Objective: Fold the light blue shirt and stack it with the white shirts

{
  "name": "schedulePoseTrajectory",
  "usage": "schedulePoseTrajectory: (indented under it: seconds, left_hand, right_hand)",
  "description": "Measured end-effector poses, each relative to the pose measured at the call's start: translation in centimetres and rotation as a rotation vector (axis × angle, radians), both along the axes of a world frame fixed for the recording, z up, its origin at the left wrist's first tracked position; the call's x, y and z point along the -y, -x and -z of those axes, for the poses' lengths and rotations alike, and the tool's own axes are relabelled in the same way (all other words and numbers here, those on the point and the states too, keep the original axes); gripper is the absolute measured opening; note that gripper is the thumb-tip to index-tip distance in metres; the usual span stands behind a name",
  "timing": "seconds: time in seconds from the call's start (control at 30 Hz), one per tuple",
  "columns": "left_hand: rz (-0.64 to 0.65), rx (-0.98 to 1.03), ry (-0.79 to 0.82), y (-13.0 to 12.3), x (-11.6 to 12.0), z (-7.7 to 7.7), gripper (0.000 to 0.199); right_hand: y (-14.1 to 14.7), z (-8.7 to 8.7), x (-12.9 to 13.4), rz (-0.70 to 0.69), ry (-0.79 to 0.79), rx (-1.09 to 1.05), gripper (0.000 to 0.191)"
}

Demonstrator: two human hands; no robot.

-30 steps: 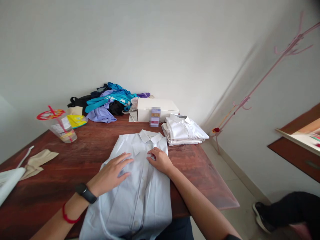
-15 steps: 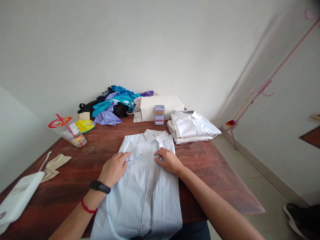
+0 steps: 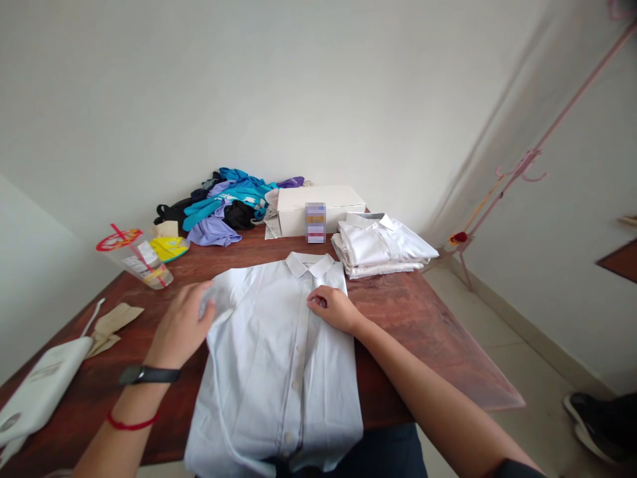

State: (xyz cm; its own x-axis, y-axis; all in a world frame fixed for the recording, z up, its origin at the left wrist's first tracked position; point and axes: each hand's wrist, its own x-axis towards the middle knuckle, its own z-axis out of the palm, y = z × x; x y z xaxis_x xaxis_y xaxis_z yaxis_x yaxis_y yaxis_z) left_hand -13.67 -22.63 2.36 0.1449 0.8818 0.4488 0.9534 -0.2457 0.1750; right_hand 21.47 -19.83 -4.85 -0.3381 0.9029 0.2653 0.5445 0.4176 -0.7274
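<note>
A white button-up shirt (image 3: pixel 269 332) lies front up before me, collar pointing away and its lower end at the table's near edge. At its left side, my left hand (image 3: pixel 185 322) grips the short sleeve between thumb and fingers, holding it out to the left. That hand is slightly blurred. My right hand (image 3: pixel 336 308) rests on the shirt's right front below the collar. Its fingers are curled closed against the cloth by the button strip.
Folded white shirts (image 3: pixel 383 245) are stacked at the back right, beside a white box (image 3: pixel 318 199). Heaped coloured clothes (image 3: pixel 233 202) lie against the wall. A plastic cup with straw (image 3: pixel 142 262), a yellow packet (image 3: pixel 169 249), brown paper (image 3: pixel 114 322) and a white device (image 3: pixel 47 382) line the left side.
My left hand has moved left and toward me, drawing the sleeve outward from where it lay folded over the shirt front. My right hand stays nearly in place.
</note>
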Motion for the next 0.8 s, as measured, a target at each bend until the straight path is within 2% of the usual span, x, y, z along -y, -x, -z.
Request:
schedulePoseTrajectory:
  seconds: [0.03,0.13,0.2,0.33,0.47,0.63,0.8]
  left_hand:
    - [0.152,0.038,0.032,-1.7,0.3,0.1,0.040]
    - [0.527,0.092,0.281,-6.4,0.6,0.6,0.039]
    - [0.637,0.098,0.388,-8.9,0.2,1.1,0.040]
    - [0.679,0.083,0.432,-12.2,-1.9,2.2,0.044]
    - [0.675,0.076,0.362,-14.0,-3.8,4.3,0.037]
    - [0.628,0.035,0.205,-14.7,-3.9,7.4,0.031]
    - [0.642,-0.004,0.176,-14.6,-3.8,8.0,0.033]
  right_hand:
    - [0.0,0.1,-0.1,0.004,0.010,-0.022,0.010]
    - [-0.1,0.3,-0.2,0.013,0.029,-0.069,0.012]
    - [-0.1,0.4,-0.3,0.013,0.033,-0.084,0.013]
    - [-0.1,0.3,-0.2,0.018,0.023,-0.113,0.017]
    - [-0.2,0.3,-0.1,0.024,0.020,-0.140,0.019]
    - [-0.1,0.2,-0.1,0.039,0.000,-0.125,0.017]
    - [-0.4,-0.1,0.0,0.096,-0.013,-0.076,0.015]
